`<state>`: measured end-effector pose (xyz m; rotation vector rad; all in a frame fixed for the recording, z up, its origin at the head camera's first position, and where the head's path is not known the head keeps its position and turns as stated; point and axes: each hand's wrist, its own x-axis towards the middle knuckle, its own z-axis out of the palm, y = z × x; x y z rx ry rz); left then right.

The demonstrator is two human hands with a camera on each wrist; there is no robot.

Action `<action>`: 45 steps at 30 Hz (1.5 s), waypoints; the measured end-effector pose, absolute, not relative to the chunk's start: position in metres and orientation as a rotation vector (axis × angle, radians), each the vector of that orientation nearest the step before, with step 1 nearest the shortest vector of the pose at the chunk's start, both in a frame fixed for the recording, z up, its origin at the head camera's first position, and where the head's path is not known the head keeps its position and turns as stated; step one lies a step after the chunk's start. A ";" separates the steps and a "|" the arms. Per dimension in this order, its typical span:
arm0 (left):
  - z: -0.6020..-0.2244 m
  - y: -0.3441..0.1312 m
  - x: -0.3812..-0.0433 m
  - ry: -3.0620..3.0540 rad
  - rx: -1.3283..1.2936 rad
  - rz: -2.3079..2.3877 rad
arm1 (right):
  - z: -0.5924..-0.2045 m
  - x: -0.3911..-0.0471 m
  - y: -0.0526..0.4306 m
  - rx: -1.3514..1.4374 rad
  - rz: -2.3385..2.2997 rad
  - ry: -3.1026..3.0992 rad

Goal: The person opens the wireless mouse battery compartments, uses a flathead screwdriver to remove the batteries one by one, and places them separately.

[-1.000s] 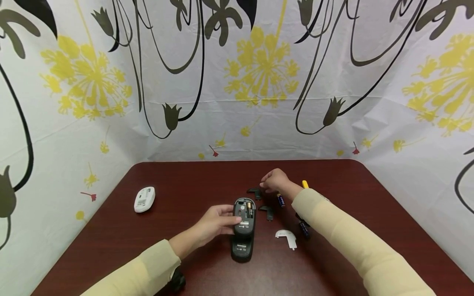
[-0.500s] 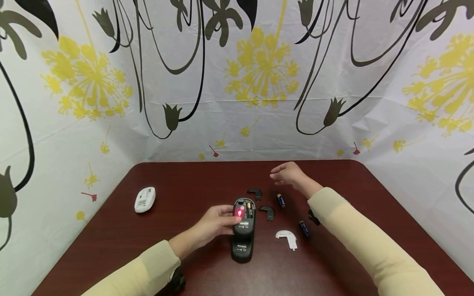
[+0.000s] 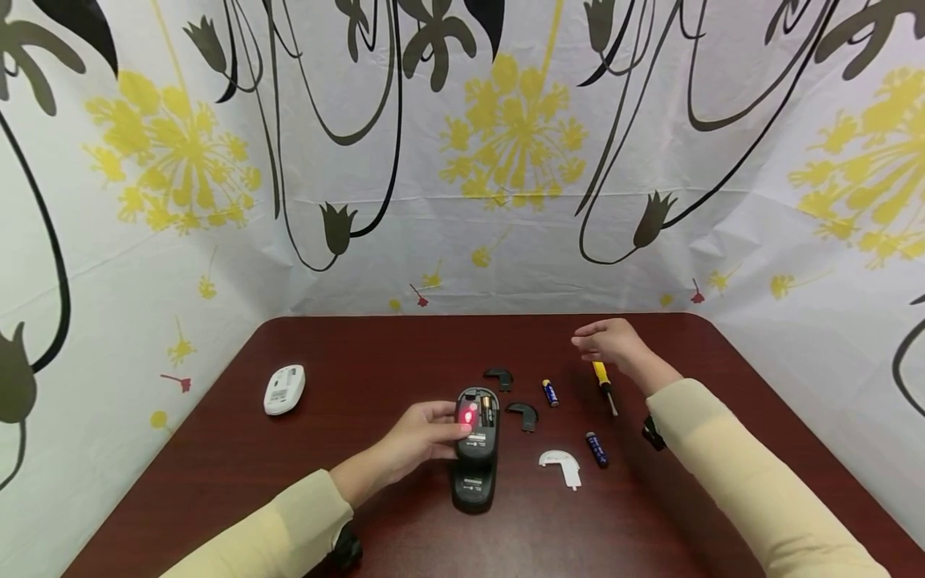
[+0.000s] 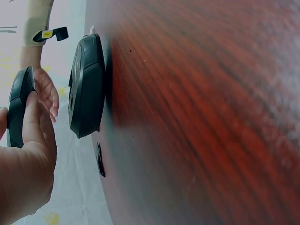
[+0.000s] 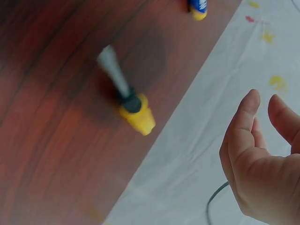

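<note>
My left hand (image 3: 422,431) grips a black computer mouse (image 3: 477,443) with its underside up. The mouse's battery bay is uncovered, with a gold-and-black battery (image 3: 486,411) inside, and a red light glows beside it. A second black mouse (image 3: 473,488) lies underside up on the table; the left wrist view shows it apart from the held mouse (image 4: 18,108). My right hand (image 3: 616,343) hovers, holding nothing, above the handle end of a yellow-handled screwdriver (image 3: 603,379). In the right wrist view, thumb and fingers stand apart, away from the screwdriver (image 5: 129,101).
Two dark battery covers (image 3: 523,416) and a white cover (image 3: 561,466) lie right of the mice. Nearby are a blue battery (image 3: 550,392) and a darker blue one (image 3: 596,449). A white mouse (image 3: 285,390) lies at the left. A patterned cloth (image 3: 462,281) hangs behind the table.
My right hand has moved right, from near the upper battery to over the screwdriver, uncovering things beneath its arm. The red light in the held mouse has come on. My left hand stays put.
</note>
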<state>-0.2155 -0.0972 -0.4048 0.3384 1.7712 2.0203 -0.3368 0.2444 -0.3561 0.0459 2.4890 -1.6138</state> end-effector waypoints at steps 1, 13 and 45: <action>-0.405 -0.097 -0.215 1.771 0.337 2.021 | -0.357 -0.337 0.249 0.059 -1.622 2.488; -0.405 -0.095 -0.213 1.759 0.342 2.036 | -0.378 -0.345 0.283 0.209 -1.626 2.550; -0.405 -0.093 -0.213 1.800 0.317 2.003 | -0.413 -0.359 0.291 0.274 -1.426 2.668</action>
